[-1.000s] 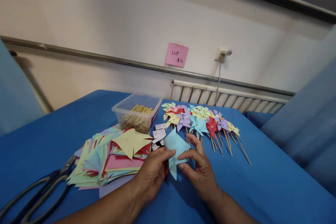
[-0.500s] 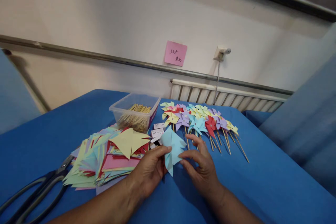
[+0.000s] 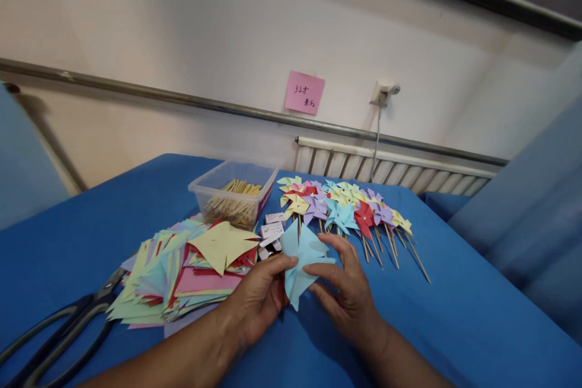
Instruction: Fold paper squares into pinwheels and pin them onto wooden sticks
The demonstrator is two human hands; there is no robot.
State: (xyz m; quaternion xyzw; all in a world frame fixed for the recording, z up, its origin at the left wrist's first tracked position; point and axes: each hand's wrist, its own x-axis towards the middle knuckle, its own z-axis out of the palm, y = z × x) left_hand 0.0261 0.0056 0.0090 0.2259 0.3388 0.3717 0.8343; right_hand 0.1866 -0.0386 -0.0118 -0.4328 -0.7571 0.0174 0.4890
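A light blue paper sheet with slits cut in from its corners (image 3: 302,248) is held up over the table. My left hand (image 3: 261,294) pinches it near the middle, thumb in front and fingers behind. On the right side, my right hand (image 3: 348,291) has its index finger on the paper's face and the thumb lower down by its edge, so a flap lies between them. Just left of my hands is a pile of cut coloured paper (image 3: 191,276) with a pale yellow slit sheet (image 3: 224,247) on top. Small white boxes (image 3: 271,230) stand behind the blue paper.
Finished pinwheels on sticks (image 3: 341,215) lie at the back right. A clear plastic tub (image 3: 200,194) of short wooden sticks (image 3: 236,197) stands at the back. Large scissors (image 3: 97,300) rest at the left on the blue tablecloth (image 3: 436,327).
The light blue paper has turned and opened out more toward me. My right index finger has moved left across its face, nearer the middle. My left hand has kept its pinch.
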